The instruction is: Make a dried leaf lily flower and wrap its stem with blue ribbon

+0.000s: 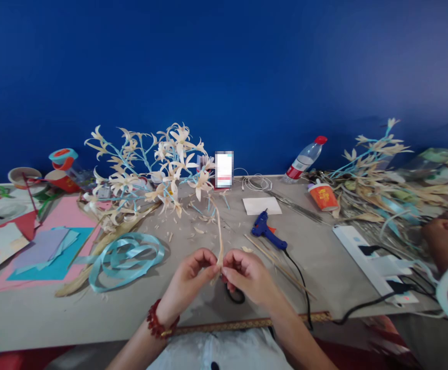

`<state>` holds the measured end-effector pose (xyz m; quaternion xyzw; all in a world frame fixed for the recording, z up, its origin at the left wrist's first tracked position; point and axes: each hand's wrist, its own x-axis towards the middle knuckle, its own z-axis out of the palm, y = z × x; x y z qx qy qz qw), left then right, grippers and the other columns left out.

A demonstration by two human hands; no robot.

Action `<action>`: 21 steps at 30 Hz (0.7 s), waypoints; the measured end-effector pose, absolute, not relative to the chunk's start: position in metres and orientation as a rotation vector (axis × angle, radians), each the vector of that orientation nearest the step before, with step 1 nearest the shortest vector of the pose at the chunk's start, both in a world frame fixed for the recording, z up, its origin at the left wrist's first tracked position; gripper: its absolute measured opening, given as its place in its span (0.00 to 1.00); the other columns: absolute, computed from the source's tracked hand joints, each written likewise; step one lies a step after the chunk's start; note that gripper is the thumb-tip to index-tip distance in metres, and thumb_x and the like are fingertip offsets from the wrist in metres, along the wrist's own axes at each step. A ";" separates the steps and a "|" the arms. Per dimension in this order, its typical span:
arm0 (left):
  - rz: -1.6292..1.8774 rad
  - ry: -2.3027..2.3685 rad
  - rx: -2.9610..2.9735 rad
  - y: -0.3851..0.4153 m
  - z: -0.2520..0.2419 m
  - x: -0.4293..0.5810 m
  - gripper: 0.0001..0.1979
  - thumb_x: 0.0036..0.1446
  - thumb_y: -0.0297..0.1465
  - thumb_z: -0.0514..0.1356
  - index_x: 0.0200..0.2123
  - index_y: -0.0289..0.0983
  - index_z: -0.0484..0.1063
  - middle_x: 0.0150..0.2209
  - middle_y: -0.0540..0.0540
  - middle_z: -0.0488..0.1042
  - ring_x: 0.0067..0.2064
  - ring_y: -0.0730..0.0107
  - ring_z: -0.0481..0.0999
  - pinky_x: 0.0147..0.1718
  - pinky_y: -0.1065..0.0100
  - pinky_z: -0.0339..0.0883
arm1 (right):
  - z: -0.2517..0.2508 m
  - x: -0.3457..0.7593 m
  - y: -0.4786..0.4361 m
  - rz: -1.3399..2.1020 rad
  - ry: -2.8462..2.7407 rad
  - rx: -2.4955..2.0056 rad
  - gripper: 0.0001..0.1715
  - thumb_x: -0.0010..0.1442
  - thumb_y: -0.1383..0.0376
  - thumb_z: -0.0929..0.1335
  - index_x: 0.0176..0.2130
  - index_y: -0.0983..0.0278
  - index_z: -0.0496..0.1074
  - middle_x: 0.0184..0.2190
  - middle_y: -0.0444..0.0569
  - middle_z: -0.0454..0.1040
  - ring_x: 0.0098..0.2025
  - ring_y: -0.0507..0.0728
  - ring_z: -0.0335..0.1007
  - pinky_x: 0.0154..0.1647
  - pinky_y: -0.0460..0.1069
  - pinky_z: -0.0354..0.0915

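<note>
At the table's front middle, my left hand and my right hand meet, thumbs and fingers pinched together. Between them they hold a pale strip of dried husk, which rises and curves toward the back. Its lower end is partly hidden by my fingers. The black handle loop of what looks like scissors shows just under my right hand. Behind my hands stand husk flowers on stems wrapped in light blue. A coil of light blue ribbon lies to the left of my left hand.
A blue glue gun and thin sticks lie right of my hands. Farther right are a white power strip, an orange cup, a tilted bottle and another person's hand. Coloured paper covers the left.
</note>
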<state>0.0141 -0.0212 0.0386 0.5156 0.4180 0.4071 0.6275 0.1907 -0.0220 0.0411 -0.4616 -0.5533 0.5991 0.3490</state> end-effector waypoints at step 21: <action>0.825 1.177 1.793 -0.019 0.043 0.010 0.04 0.57 0.26 0.58 0.30 0.38 0.70 0.29 0.50 0.75 0.34 0.68 0.74 0.36 0.70 0.64 | 0.059 0.199 -0.020 1.200 -1.936 -1.387 0.06 0.62 0.67 0.65 0.31 0.61 0.67 0.22 0.40 0.72 0.25 0.52 0.68 0.28 0.45 0.58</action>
